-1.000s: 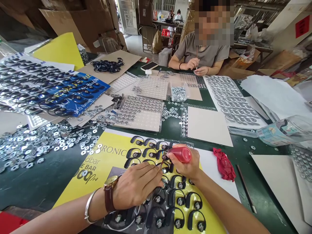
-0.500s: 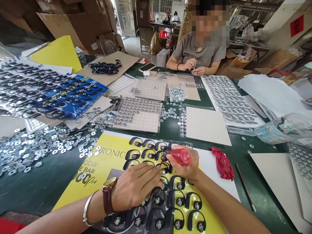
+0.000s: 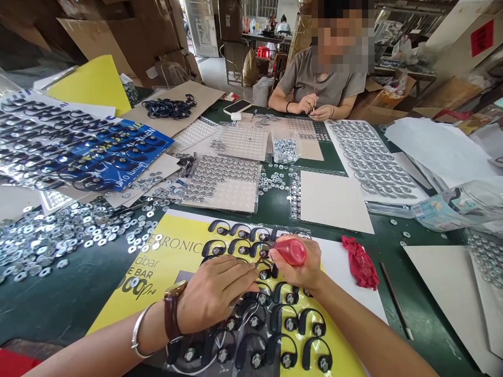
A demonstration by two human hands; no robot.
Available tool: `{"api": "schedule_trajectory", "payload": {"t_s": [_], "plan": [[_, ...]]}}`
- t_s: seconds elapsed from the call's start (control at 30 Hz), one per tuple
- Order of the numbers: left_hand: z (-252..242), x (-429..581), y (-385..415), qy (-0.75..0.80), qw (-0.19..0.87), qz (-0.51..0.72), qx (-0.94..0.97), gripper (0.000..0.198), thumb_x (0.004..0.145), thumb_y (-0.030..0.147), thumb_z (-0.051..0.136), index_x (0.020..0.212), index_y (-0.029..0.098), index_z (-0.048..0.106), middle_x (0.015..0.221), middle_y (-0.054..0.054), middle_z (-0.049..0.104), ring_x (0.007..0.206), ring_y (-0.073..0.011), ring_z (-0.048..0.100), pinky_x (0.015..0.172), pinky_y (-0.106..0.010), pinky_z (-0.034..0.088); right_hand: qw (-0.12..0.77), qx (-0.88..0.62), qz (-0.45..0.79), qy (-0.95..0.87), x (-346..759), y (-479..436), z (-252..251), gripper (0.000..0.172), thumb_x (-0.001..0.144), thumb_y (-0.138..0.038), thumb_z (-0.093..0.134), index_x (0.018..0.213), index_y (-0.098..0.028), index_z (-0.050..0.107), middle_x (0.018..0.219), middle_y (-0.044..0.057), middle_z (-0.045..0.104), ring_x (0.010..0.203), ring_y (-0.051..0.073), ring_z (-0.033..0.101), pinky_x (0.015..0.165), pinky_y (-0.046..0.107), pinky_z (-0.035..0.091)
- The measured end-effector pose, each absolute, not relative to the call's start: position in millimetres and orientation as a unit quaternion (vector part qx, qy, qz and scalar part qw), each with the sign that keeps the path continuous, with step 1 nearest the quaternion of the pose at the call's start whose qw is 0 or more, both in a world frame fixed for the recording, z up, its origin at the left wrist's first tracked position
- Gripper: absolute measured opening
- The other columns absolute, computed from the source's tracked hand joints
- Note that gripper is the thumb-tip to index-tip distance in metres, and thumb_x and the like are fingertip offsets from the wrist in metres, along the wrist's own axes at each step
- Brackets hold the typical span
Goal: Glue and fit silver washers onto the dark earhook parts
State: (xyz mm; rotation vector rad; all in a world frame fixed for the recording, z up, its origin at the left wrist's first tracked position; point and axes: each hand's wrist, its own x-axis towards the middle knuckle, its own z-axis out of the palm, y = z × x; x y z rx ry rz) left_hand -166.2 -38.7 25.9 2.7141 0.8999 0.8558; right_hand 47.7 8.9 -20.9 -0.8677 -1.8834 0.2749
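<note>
My right hand is wrapped round a small red squeeze bottle, its bottom facing me and its thin nozzle pointing left and down. My left hand lies to the left with its fingers pressed together; a thin brownish tip shows at its fingertips, but what it holds is mostly hidden. Under both hands are rows of black ear hooks with round silver centres, set out on a clear plastic sheet. Beneath them lies a yellow printed sheet. My hands cover several of the hooks.
Loose metal washers spread at left. A blue printed card carries more hooks. Trays of silver discs stand ahead. To the right lie a crumpled red cloth, a thin rod and a clear jar. A co-worker sits opposite.
My left hand has shifted slightly up and to the left. The red bottle stays almost in place in my right hand.
</note>
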Motion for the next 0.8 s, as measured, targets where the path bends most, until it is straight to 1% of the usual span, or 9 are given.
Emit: {"api": "schedule_trajectory", "payload": {"t_s": [0.13, 0.37, 0.57, 0.73, 0.8], "plan": [[28, -167, -37, 0.306, 0.082, 0.296, 0.901, 0.019, 0.093, 0.013, 0.050, 0.105, 0.011, 0.064, 0.092, -0.008, 0.073, 0.080, -0.0176, 0.068, 0.071, -0.032, 0.058, 0.508, -0.353, 0.116, -0.777, 47, 9, -20, 0.011, 0.076, -0.023, 0.067, 0.081, -0.022, 0.057, 0.068, 0.003, 0.070, 0.053, 0.017, 0.065, 0.047, 0.028, 0.051], [28, -169, -33, 0.324, 0.117, 0.303, 0.888, 0.016, 0.091, 0.015, 0.054, 0.103, 0.014, 0.064, 0.092, -0.006, 0.073, 0.079, -0.0163, 0.067, 0.069, -0.031, 0.056, 0.505, -0.352, 0.127, -0.778, 47, 9, -19, 0.011, 0.077, -0.024, 0.068, 0.079, -0.022, 0.058, 0.069, 0.002, 0.070, 0.054, 0.016, 0.065, 0.048, 0.026, 0.052], [28, -171, -23, 0.337, 0.160, 0.307, 0.876, 0.013, 0.090, 0.012, 0.053, 0.095, 0.016, 0.065, 0.092, -0.005, 0.073, 0.077, -0.0160, 0.067, 0.067, -0.029, 0.052, 0.508, -0.341, 0.121, -0.782, 45, 9, -18, 0.010, 0.081, -0.027, 0.067, 0.079, -0.021, 0.060, 0.072, 0.002, 0.071, 0.057, 0.015, 0.068, 0.051, 0.023, 0.054], [31, -170, -13, 0.351, 0.183, 0.317, 0.862, 0.013, 0.090, 0.014, 0.054, 0.091, 0.015, 0.067, 0.084, -0.005, 0.073, 0.075, -0.0162, 0.067, 0.068, -0.028, 0.052, 0.499, -0.323, 0.094, -0.799, 46, 9, -25, 0.013, 0.083, -0.030, 0.067, 0.088, -0.020, 0.060, 0.075, 0.003, 0.072, 0.061, 0.015, 0.069, 0.056, 0.023, 0.056], [31, -170, -10, 0.354, 0.179, 0.327, 0.858, 0.015, 0.091, 0.014, 0.053, 0.088, 0.014, 0.068, 0.081, -0.006, 0.073, 0.075, -0.0165, 0.068, 0.069, -0.028, 0.053, 0.492, -0.309, 0.084, -0.810, 47, 8, -28, 0.020, 0.082, -0.032, 0.068, 0.096, -0.020, 0.060, 0.075, 0.003, 0.073, 0.061, 0.015, 0.069, 0.057, 0.024, 0.056]]}}
